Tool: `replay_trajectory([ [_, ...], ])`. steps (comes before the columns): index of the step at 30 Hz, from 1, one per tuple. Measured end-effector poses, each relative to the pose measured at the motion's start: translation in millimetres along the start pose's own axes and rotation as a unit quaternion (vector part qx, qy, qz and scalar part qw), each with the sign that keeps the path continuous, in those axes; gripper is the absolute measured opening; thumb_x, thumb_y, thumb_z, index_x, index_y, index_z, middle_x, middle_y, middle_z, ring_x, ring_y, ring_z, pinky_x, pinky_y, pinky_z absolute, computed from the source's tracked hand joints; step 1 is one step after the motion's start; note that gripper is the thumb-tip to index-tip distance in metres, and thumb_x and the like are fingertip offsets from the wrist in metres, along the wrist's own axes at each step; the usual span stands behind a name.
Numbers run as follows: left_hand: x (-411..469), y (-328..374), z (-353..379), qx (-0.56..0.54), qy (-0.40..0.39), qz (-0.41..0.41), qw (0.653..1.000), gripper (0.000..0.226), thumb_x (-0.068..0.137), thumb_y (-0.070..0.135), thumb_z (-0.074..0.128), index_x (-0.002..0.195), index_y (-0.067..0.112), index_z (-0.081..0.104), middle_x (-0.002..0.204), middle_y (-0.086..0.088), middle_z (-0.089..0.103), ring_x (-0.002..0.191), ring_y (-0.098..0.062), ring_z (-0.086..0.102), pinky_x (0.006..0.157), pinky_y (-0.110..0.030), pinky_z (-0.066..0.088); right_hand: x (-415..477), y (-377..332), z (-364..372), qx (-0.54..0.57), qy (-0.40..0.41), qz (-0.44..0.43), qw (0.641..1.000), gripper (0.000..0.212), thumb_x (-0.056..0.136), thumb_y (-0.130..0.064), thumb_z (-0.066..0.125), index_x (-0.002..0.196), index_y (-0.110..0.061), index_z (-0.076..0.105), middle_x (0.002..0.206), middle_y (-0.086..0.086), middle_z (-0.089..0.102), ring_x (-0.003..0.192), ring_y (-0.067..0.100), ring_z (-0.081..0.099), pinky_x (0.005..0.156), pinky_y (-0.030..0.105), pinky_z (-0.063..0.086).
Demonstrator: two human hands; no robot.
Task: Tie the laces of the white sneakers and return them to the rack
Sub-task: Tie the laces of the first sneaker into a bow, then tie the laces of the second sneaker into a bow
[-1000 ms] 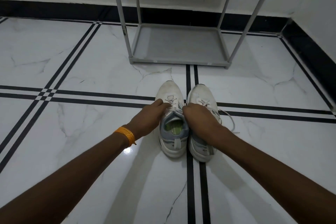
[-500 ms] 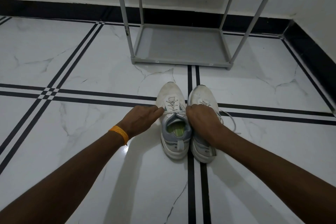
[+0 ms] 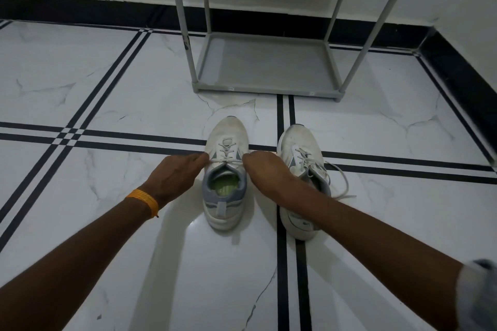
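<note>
Two sneakers point(image 3: 226, 169), toes toward rack point(image 3: 269, 67)

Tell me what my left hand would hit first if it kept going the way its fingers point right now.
Probably the left sneaker: the left hand points rightward at its collar, pinching the lace stretched across to the right hand. Depth is unclear.

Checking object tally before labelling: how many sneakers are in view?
2. One white low-top sneaker sits centre floor, its lace pulled taut between the left hand and right hand. The second white sneaker lies beside it on the right, laces loose. The grey metal rack holds none.
</note>
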State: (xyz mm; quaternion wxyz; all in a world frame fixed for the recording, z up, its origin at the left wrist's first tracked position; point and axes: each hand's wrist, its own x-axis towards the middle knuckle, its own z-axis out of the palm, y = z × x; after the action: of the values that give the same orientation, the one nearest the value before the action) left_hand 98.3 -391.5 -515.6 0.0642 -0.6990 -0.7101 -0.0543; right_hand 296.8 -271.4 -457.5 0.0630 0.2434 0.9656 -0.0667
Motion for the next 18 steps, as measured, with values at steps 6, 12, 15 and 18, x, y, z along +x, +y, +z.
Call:
replay_trajectory([
  [6, 17, 5, -37, 0.092, -0.036, -0.078, 0.992, 0.029, 0.092, 0.040, 0.048, 0.090, 0.015, 0.061, 0.082, -0.007, 0.069, 0.071, -0.025, 0.059, 0.064, -0.035, 0.047, -11, 25, -9, 0.268, 0.107, 0.080, 0.954, 0.042, 0.093, -0.022, 0.058, 0.134, -0.017, 0.051, 0.124, 0.008, 0.065, 0.112, 0.025, 0.061, 0.092, 0.036, 0.049],
  [12, 76, 106, -73, -0.239, 0.017, -0.121, 0.963, 0.021, 0.092, 0.028, 0.051, 0.091, 0.013, 0.065, 0.084, -0.004, 0.068, 0.075, -0.018, 0.058, 0.065, -0.030, 0.046, -69, 100, -27, 0.251, 0.086, 0.288, 0.920, 0.015, 0.085, -0.022, 0.070, 0.094, -0.010, 0.073, 0.094, 0.007, 0.074, 0.087, 0.023, 0.068, 0.072, 0.027, 0.048],
  [15, 102, 157, -57, -0.318, -0.081, -0.135, 0.935, 0.029, 0.093, 0.033, 0.055, 0.096, 0.009, 0.071, 0.091, -0.007, 0.073, 0.079, -0.020, 0.065, 0.064, -0.024, 0.044, -83, 101, -21, 0.297, 0.023, 0.305, 0.905, 0.018, 0.082, -0.025, 0.074, 0.086, -0.008, 0.072, 0.082, 0.011, 0.072, 0.074, 0.025, 0.069, 0.064, 0.032, 0.054],
  [18, 116, 179, -39, -0.325, -0.089, -0.168, 0.926, 0.026, 0.089, 0.031, 0.060, 0.095, 0.008, 0.072, 0.094, -0.010, 0.073, 0.081, -0.020, 0.061, 0.066, -0.025, 0.042, -87, 98, -16, 0.304, 0.050, 0.307, 0.901, 0.018, 0.081, -0.023, 0.075, 0.091, -0.008, 0.072, 0.090, 0.010, 0.073, 0.076, 0.024, 0.070, 0.073, 0.038, 0.059],
])
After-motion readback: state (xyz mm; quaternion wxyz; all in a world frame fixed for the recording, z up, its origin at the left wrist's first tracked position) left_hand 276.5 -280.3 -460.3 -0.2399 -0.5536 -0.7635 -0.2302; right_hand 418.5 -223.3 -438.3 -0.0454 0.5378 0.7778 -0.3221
